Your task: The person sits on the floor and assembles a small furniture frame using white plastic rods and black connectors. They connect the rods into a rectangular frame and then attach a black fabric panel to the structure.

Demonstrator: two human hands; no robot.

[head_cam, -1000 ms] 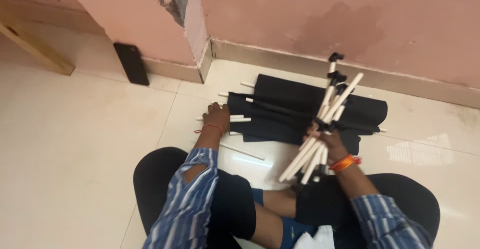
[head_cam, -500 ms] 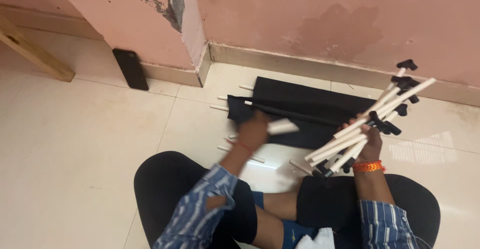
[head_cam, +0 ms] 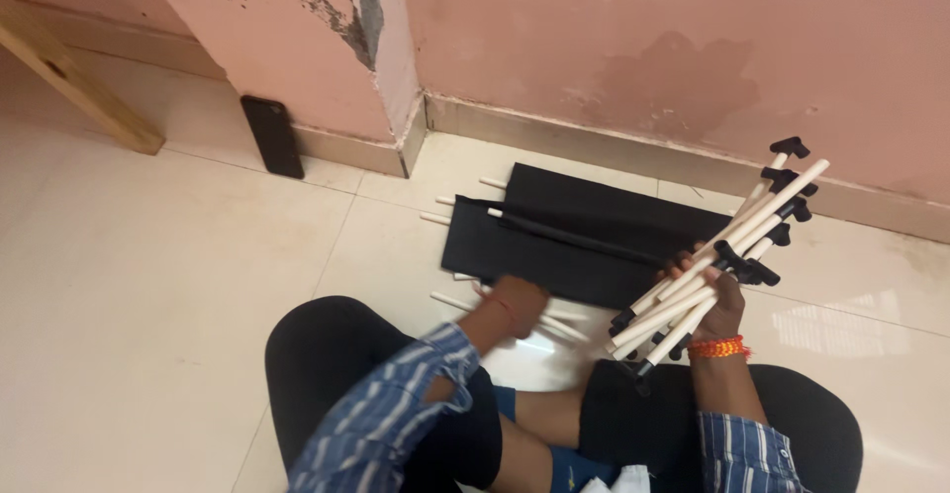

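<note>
My right hand [head_cam: 720,293] grips a bundle of white rods with black end connectors [head_cam: 722,250], held tilted up to the right above the floor. My left hand [head_cam: 517,305] is closed over loose white rods [head_cam: 465,305] that lie on the tiles at the near edge of a folded black fabric panel [head_cam: 584,241]. More white rod ends stick out from the fabric's left side. I sit cross-legged in dark trousers and a blue striped shirt, an orange band on my right wrist.
A pink wall with a skirting strip [head_cam: 633,147] runs behind the fabric. A black phone-like slab [head_cam: 272,137] leans on the wall corner. A wooden beam [head_cam: 79,87] lies at the far left. Crumpled white paper [head_cam: 618,480] rests in my lap.
My right hand lifted the rod bundle off the fabric and swung it to the right. My left hand drew back from the fabric's left part toward me, onto the loose rods.
</note>
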